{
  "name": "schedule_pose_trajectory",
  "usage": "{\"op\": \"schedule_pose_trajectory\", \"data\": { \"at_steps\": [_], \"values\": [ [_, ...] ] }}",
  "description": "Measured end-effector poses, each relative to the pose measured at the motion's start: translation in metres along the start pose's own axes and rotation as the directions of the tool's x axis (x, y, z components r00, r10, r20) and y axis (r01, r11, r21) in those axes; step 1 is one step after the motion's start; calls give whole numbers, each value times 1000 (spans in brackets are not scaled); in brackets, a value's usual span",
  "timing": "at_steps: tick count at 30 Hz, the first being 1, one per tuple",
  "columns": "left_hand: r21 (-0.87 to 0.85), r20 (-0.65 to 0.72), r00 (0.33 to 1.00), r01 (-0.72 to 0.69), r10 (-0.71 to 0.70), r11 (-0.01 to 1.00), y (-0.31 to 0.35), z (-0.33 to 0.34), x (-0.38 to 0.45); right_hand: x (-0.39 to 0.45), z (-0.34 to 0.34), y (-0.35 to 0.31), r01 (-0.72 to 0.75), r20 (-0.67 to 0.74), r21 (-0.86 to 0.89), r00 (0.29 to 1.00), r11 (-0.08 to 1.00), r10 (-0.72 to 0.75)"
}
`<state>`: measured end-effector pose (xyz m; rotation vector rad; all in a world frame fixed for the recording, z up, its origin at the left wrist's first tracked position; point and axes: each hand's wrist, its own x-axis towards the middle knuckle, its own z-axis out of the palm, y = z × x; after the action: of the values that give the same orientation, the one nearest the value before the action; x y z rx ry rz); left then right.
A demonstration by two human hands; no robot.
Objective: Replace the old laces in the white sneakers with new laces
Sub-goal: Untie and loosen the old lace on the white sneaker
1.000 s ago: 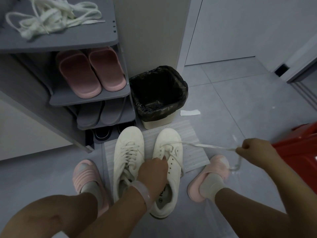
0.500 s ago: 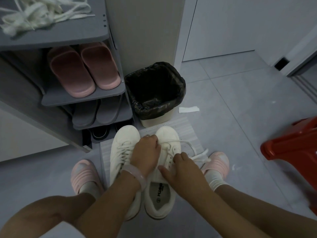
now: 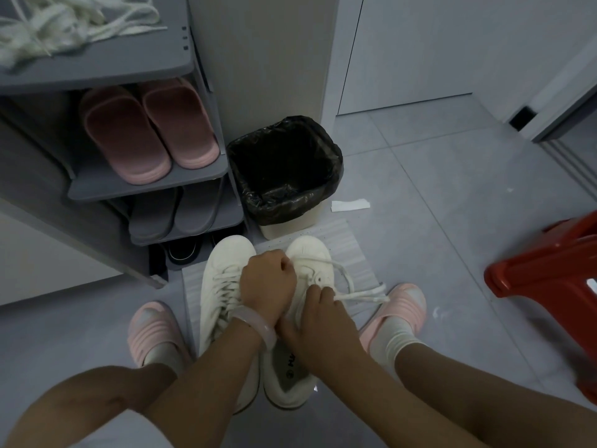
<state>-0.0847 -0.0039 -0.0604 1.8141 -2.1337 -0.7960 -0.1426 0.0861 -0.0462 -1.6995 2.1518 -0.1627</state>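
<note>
Two white sneakers stand side by side on a pale mat [image 3: 352,250] on the floor. The left sneaker [image 3: 223,273] is fully laced. My left hand [image 3: 268,286] is curled over the tongue area of the right sneaker [image 3: 310,253], gripping it near the upper eyelets. My right hand [image 3: 319,321] pinches the white lace [image 3: 355,292], which loops out of the right sneaker and trails toward my right foot. A heap of white laces [image 3: 64,24] lies on the top shelf at the upper left.
A grey shoe rack [image 3: 145,189] with pink and grey slippers stands at the left. A bin with a black liner [image 3: 284,169] sits just beyond the sneakers. A red plastic stool [image 3: 549,273] is at the right. My feet wear pink slippers [image 3: 403,305].
My right hand, which held the lace stretched out far to the right, has come back to the right sneaker. My left hand has shifted up toward the toe end of the lacing.
</note>
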Motion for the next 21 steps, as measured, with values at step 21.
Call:
{"op": "schedule_pose_trajectory", "data": {
  "at_steps": [21],
  "values": [
    [-175,-689,681,-487,246,856,7,-193,-3,8,5,-2,-141,135,30,981,990,136]
  ]
}}
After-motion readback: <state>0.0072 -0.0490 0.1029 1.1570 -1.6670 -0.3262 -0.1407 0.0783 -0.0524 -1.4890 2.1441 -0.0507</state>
